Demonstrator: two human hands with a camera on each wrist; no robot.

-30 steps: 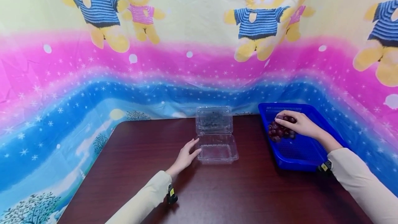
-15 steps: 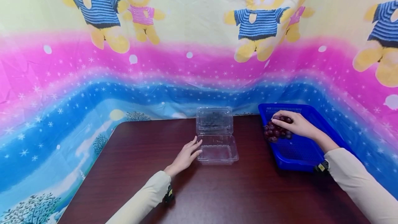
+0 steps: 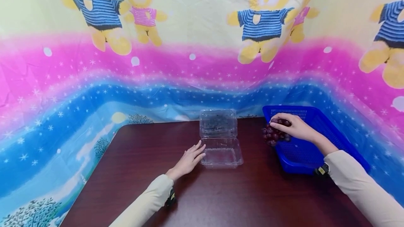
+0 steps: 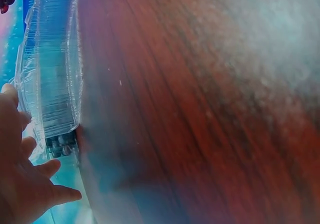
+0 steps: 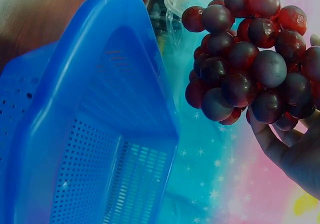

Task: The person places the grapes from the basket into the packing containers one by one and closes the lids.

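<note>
In the head view my right hand [image 3: 295,127] holds a bunch of dark red grapes [image 3: 274,134] from above, over the left rim of a blue plastic basket [image 3: 303,150]. The right wrist view shows the grapes [image 5: 250,67] hanging from the fingers, clear of the basket wall [image 5: 95,69]. A clear plastic clamshell box [image 3: 221,153] stands in the middle of the table with its lid [image 3: 217,123] raised at the back. At the box's left side is my left hand [image 3: 187,160], fingers spread and fairly straight, fingertips at the edge. Whether they press on it cannot be made out.
Dark round shapes [image 4: 61,145] show beside the box in the left wrist view; their kind is unclear. The brown table [image 3: 151,143] ends at the back against a hanging cloth [image 3: 176,66] printed with bears.
My right hand has carried the grapes leftward, from over the basket's inside to its left rim. My left hand has shifted slightly, its fingers straighter along the box edge.
</note>
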